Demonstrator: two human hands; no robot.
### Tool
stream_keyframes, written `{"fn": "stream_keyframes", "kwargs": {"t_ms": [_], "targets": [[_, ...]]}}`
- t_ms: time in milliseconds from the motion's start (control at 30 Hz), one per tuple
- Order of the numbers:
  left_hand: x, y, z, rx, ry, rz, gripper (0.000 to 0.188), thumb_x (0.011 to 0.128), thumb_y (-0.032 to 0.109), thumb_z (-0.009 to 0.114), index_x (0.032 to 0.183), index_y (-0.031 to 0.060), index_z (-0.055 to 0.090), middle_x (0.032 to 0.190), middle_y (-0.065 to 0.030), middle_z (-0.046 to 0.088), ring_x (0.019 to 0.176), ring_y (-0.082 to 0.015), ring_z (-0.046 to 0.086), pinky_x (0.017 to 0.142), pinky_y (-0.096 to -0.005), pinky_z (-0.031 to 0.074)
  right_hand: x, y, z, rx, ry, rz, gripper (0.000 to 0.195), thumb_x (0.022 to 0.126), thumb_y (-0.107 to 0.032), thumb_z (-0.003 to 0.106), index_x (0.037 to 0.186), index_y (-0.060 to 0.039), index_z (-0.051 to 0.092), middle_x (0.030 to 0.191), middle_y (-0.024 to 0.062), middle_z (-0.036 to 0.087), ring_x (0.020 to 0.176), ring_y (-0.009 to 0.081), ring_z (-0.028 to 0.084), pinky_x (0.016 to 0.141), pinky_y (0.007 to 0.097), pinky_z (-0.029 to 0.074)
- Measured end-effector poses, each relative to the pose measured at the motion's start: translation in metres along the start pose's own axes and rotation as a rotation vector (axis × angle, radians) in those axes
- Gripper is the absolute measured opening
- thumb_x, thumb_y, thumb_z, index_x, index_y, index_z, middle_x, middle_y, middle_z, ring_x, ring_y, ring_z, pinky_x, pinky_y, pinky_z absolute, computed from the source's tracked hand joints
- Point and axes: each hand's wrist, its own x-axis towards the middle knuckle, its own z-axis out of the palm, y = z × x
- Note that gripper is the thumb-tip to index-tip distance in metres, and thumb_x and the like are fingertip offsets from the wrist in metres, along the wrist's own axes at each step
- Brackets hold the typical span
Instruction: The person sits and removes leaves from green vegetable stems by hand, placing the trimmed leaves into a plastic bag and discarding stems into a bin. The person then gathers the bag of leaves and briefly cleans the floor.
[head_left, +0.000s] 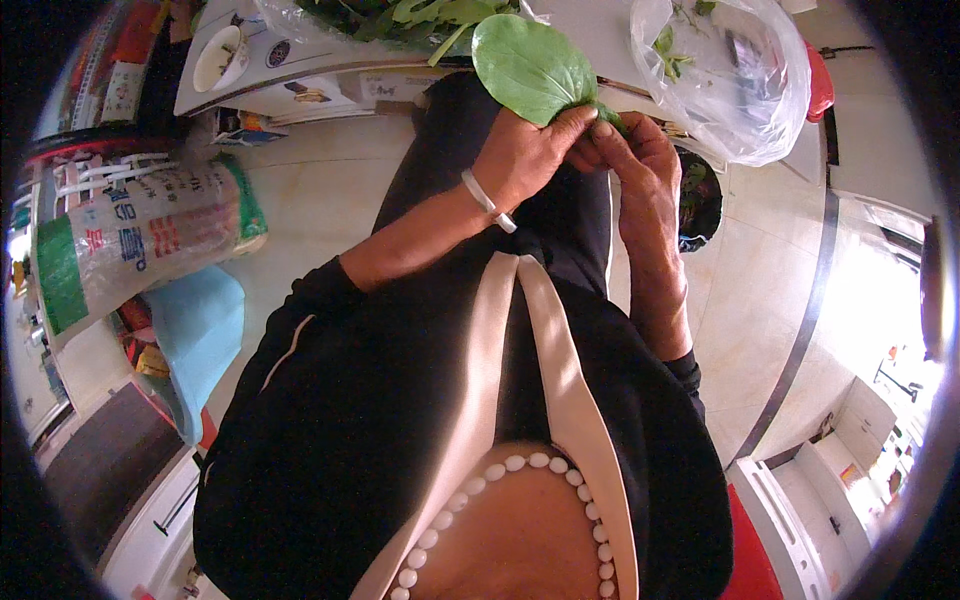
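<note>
A broad green leaf of a leafy vegetable is held up over my lap. My left hand, with a pale bangle on the wrist, grips its base between thumb and fingers. Close beside it, my right hand pinches the darker green part at the lower end. The fingers overlap there, so the exact hold is partly hidden. Beyond the hands, a heap of leafy greens lies in clear plastic at the table's edge. To the right, a clear plastic bag stands open with a few green sprigs inside.
On the white table stands a white bowl at the far left. A dark container with greens sits on the floor to the right. Left of me are a printed woven sack and a light blue cloth-like item.
</note>
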Motion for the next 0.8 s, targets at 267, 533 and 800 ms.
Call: {"fn": "stream_keyframes", "kwargs": {"t_ms": [267, 533, 800], "targets": [[0.004, -0.004, -0.002, -0.013, -0.022, -0.084, 0.018, 0.084, 0.015, 0.051, 0.087, -0.0032, 0.052, 0.066, -0.0109, 0.058, 0.053, -0.0161, 0.058, 0.046, -0.0248, 0.048, -0.004, 0.009, -0.022, -0.018, 0.174, -0.01, 0.016, 0.08, -0.016, 0.056, 0.079, 0.0002, 0.057, 0.066, -0.0004, 0.052, 0.057, 0.0063, 0.043, 0.053, 0.0196, 0.034], [0.006, 0.001, -0.003, -0.076, -0.021, -0.123, 0.019, 0.084, 0.016, 0.051, 0.089, -0.0023, 0.051, 0.066, -0.0105, 0.057, 0.052, -0.0162, 0.057, 0.045, -0.0244, 0.047, -0.009, 0.016, -0.05, 0.071, 0.433, -0.03, 0.02, 0.08, -0.018, 0.058, 0.087, 0.0005, 0.058, 0.072, 0.0031, 0.054, 0.061, 0.0089, 0.046, 0.058, 0.0216, 0.038], [0.001, 0.001, -0.003, -0.036, -0.056, -0.079, 0.021, 0.086, 0.02, 0.048, 0.089, -0.0006, 0.052, 0.068, -0.0092, 0.057, 0.053, -0.0136, 0.056, 0.047, -0.0229, 0.046, -0.013, 0.007, -0.015, -0.048, 0.128, -0.026, 0.021, 0.075, -0.011, 0.062, 0.093, 0.0, 0.058, 0.078, 0.0027, 0.058, 0.07, 0.0095, 0.052, 0.065, 0.0209, 0.041]]}}
